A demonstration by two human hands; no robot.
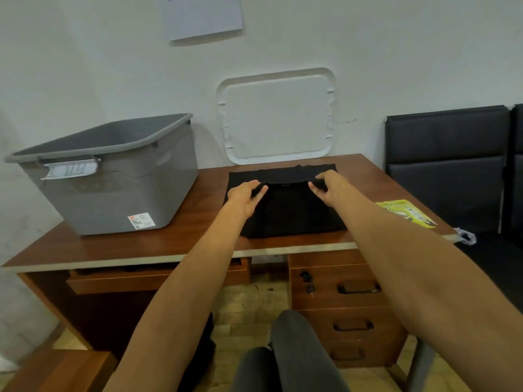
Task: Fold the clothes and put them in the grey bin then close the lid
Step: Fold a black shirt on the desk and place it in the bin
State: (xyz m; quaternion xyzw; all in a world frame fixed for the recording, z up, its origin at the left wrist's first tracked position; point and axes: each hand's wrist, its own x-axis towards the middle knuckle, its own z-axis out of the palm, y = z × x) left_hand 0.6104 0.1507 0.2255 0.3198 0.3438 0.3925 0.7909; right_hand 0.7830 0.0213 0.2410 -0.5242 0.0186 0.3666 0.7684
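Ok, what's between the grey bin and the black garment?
Head view: only a bare strip of desk between grey bin and black garment, nothing on it.

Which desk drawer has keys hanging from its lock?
The upper handled drawer on the right: keys dangle left of its black handle. The drawer below shows no keys.

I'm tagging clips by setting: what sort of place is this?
Probably a small office or study room: a wooden desk with drawers, a black padded chair beside it, and a paper sheet on the plain wall.
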